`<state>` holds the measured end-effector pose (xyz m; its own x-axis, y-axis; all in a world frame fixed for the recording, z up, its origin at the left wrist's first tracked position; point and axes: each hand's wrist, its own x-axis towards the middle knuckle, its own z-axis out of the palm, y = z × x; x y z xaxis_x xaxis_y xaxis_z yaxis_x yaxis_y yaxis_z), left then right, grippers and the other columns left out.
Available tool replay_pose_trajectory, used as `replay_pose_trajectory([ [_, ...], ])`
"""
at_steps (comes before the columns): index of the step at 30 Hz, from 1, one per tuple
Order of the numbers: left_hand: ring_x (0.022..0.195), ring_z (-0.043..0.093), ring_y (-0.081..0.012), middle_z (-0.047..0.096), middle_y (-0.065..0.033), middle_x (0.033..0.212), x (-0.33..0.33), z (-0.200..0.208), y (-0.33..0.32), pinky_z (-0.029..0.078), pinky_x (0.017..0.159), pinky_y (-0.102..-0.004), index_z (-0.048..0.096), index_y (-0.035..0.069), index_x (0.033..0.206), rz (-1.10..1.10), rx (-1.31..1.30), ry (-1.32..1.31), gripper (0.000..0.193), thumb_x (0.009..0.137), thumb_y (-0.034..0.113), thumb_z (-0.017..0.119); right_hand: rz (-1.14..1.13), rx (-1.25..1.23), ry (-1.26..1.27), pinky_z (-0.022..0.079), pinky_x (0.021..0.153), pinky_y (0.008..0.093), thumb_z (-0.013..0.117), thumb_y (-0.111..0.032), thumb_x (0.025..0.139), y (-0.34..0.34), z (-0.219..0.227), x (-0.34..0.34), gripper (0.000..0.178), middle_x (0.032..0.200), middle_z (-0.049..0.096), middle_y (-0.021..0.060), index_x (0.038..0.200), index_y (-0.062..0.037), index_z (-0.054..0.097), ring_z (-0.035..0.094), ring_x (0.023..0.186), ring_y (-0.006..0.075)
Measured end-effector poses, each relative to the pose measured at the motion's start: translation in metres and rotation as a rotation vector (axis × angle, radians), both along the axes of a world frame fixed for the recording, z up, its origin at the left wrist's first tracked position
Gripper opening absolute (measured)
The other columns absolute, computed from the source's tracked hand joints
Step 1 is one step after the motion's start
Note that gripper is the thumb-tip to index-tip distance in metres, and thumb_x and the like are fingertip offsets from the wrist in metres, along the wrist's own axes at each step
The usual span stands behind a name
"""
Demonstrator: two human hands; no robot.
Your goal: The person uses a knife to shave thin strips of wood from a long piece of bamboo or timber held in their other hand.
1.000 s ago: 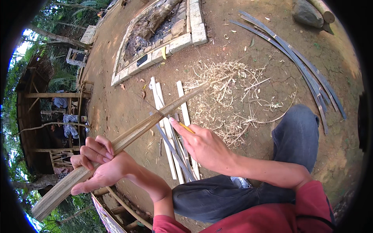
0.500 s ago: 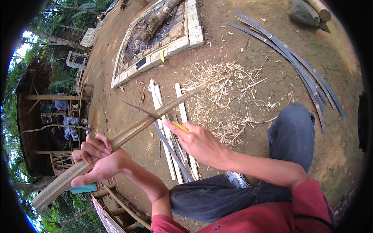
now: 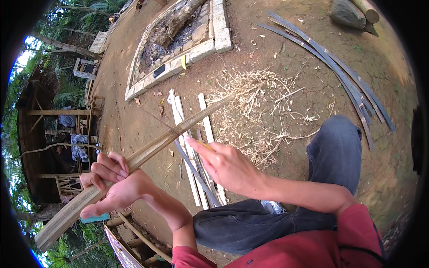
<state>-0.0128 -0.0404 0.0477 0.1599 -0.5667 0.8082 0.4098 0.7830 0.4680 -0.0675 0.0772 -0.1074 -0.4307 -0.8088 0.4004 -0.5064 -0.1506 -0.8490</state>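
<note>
A long, pale wooden stick [image 3: 152, 147] runs slantwise from the lower left up to the pile of shavings. My left hand [image 3: 117, 184] is wrapped round its thicker lower part. In my right hand [image 3: 225, 166] is a knife [image 3: 172, 128] with a yellow handle, the thumb stretched along it. The thin dark blade lies across the stick, about midway along, its tip pointing up and left. Beyond the far end of the stick, curly wood shavings [image 3: 250, 102] cover the ground.
Pale and dark strips [image 3: 207, 120] lie on the soil under the stick. Long bent dark strips [image 3: 348, 78] rest at the right, near a rock [image 3: 347, 14]. A stone-edged fire pit [image 3: 222, 33] holds a log. My bent knee [image 3: 335, 152] is at right; an open shelter [image 3: 58, 111] stands left.
The knife blade has shifted very slightly left along the stick, and its handle has turned in my right hand so less yellow shows. My left hand keeps its grip.
</note>
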Motion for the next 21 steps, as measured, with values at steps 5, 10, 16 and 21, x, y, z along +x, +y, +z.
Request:
replay_pose_trajectory([
  [5, 0.04, 0.017, -0.0099, 0.018, 0.0007, 0.046, 0.006, 0.001, -0.01, 0.02, 0.033, -0.023, 0.028, 0.012, 0.066, 0.019, 0.041, 0.022, 0.071, 0.086, 0.081, 0.032, -0.001, -0.026, 0.05, 0.057, 0.048, 0.0314, 0.05, 0.004, 0.088, -0.008, -0.01, 0.001, 0.064, 0.08, 0.06, 0.0238, 0.148, -0.0056, 0.033, 0.061, 0.053, 0.0227],
  [10, 0.041, 0.017, -0.0105, 0.018, 0.0003, 0.047, 0.008, 0.0, -0.008, 0.019, 0.034, -0.0239, 0.028, 0.012, 0.067, 0.032, 0.044, 0.011, 0.072, 0.084, 0.082, 0.033, 0.075, 0.02, 0.026, 0.057, 0.049, 0.0312, 0.049, 0.005, 0.088, 0.007, 0.017, 0.007, 0.064, 0.084, 0.059, 0.0247, 0.149, -0.0037, 0.031, 0.062, 0.054, 0.023],
  [16, 0.041, 0.017, -0.0105, 0.016, 0.0008, 0.047, 0.005, 0.001, -0.015, 0.018, 0.035, -0.0239, 0.028, 0.012, 0.067, 0.078, 0.077, 0.04, 0.073, 0.084, 0.083, 0.034, 0.06, 0.014, 0.136, 0.058, 0.051, 0.0304, 0.048, 0.005, 0.087, 0.001, 0.009, 0.006, 0.065, 0.088, 0.058, 0.0244, 0.149, -0.0018, 0.029, 0.063, 0.057, 0.0228],
  [21, 0.04, 0.017, -0.0107, 0.017, 0.0005, 0.048, 0.004, -0.002, -0.007, 0.018, 0.035, -0.024, 0.03, 0.011, 0.067, 0.063, 0.022, 0.021, 0.073, 0.085, 0.081, 0.035, 0.027, 0.031, 0.082, 0.057, 0.05, 0.0285, 0.05, 0.007, 0.085, 0.012, 0.013, 0.007, 0.062, 0.077, 0.061, 0.0246, 0.145, 0.005, 0.033, 0.061, 0.057, 0.0222],
])
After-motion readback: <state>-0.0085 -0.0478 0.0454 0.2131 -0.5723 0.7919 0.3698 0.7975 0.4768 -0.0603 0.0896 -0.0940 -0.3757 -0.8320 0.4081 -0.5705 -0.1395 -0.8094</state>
